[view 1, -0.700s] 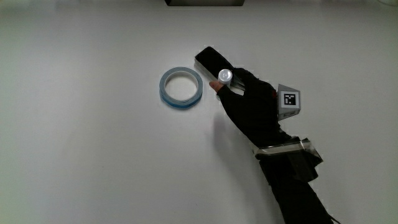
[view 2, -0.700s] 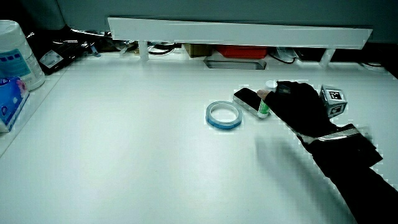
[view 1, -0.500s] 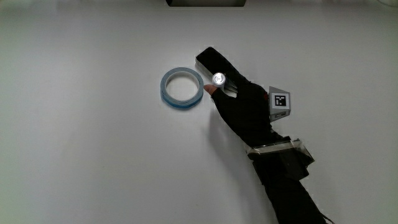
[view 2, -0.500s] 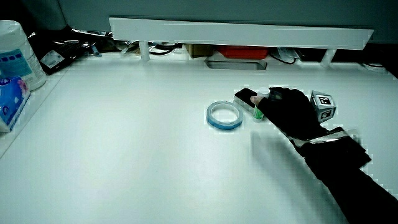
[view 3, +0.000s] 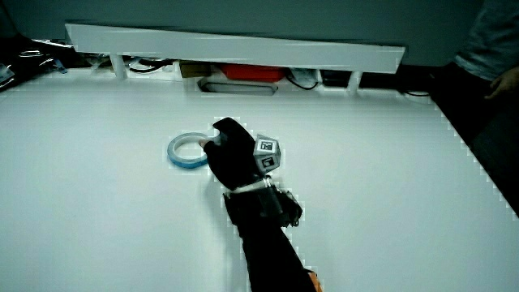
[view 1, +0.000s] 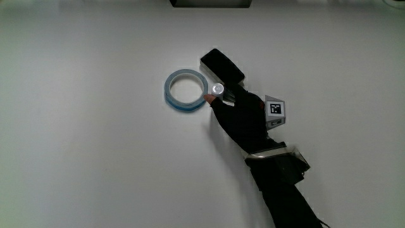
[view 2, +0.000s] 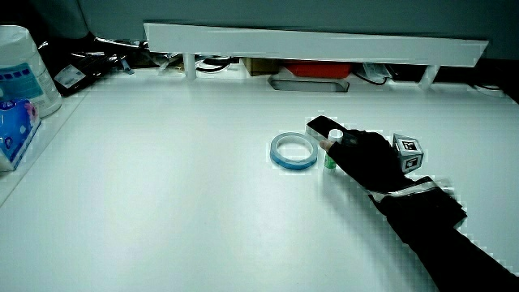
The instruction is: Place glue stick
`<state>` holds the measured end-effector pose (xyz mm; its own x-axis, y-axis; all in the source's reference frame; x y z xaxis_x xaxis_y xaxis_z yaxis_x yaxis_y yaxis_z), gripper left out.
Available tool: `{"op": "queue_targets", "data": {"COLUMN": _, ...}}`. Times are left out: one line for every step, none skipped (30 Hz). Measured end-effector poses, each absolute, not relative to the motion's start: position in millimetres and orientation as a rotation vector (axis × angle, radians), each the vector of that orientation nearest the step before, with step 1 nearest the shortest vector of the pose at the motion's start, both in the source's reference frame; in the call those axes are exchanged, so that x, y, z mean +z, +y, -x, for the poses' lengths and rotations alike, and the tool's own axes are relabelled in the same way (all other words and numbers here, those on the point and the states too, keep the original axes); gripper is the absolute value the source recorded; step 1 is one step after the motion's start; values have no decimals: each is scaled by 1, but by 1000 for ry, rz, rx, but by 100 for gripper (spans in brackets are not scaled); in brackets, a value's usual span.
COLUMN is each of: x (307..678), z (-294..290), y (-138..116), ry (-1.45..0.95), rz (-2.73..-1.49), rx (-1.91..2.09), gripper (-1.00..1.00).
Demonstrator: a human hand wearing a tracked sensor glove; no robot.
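Note:
The glue stick (view 1: 218, 90), with a white cap and a green foot (view 2: 329, 159), stands upright between the blue tape ring (view 1: 185, 90) and a flat black device (view 1: 222, 65). The hand (view 1: 242, 114) is shut on it from the person's side, and the stick's foot is at or just above the table. In a side view the hand (view 2: 362, 156) lies low over the table beside the tape ring (view 2: 293, 152) and the black device (view 2: 323, 126). In a side view the hand (view 3: 233, 160) hides the stick; the tape ring (view 3: 187, 152) shows beside it.
A low white partition (view 2: 316, 40) runs along the table's edge farthest from the person, with a red item (view 2: 315, 67) and cables under it. A white canister (view 2: 22, 71) and a blue packet (view 2: 14, 134) stand at the table's side edge.
The hand has carried the glue stick off the black device toward the tape ring and down to the table, a little nearer to the person. Ring and device have not moved.

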<state>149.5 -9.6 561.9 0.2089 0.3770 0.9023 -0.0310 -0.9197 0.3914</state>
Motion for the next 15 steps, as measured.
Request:
{"op": "queue_targets", "data": {"x": 561, "z": -149, "y": -9, "ry": 347, "rz": -2157, "rx": 1760, "gripper": 0}}
{"op": "queue_targets", "data": {"x": 567, "z": -151, "y": -8, "ry": 341, "rz": -2146, "rx": 1781, "gripper": 0}}
{"op": "queue_targets", "data": {"x": 566, "z": -151, "y": -8, "ry": 360, "rz": -2143, "rx": 1776, "gripper": 0}}
{"op": "queue_targets", "data": {"x": 568, "z": -152, "y": -8, "ry": 359, "rz": -2143, "rx": 1781, "gripper": 0}}
{"op": "queue_targets", "data": {"x": 565, "z": -151, "y": -8, "ry": 355, "rz": -2128, "rx": 1792, "gripper": 0}}
{"op": "queue_targets", "data": {"x": 569, "z": -151, "y": -7, "ry": 354, "rz": -2128, "rx": 1802, "gripper": 0}}
{"op": "queue_targets", "data": {"x": 568, "z": -151, "y": -8, "ry": 349, "rz": -2119, "rx": 1807, "gripper": 0}}
{"op": "queue_targets", "data": {"x": 567, "z": -150, "y": -7, "ry": 359, "rz": -2100, "rx": 1815, "gripper": 0}}
{"op": "queue_targets", "data": {"x": 568, "z": -151, "y": -7, "ry": 360, "rz": -2113, "rx": 1810, "gripper": 0}}
{"op": "queue_targets", "data": {"x": 568, "z": -151, "y": -7, "ry": 364, "rz": -2109, "rx": 1804, "gripper": 0}}
{"op": "queue_targets", "data": {"x": 569, "z": -152, "y": -6, "ry": 363, "rz": -2104, "rx": 1814, "gripper": 0}}
{"op": "queue_targets", "data": {"x": 571, "z": -152, "y": -6, "ry": 362, "rz": -2099, "rx": 1825, "gripper": 0}}
{"op": "queue_targets", "data": {"x": 568, "z": -152, "y": -6, "ry": 366, "rz": -2097, "rx": 1816, "gripper": 0}}
{"op": "queue_targets", "data": {"x": 571, "z": -153, "y": -6, "ry": 364, "rz": -2094, "rx": 1827, "gripper": 0}}
{"op": "queue_targets", "data": {"x": 572, "z": -154, "y": -6, "ry": 374, "rz": -2102, "rx": 1812, "gripper": 0}}
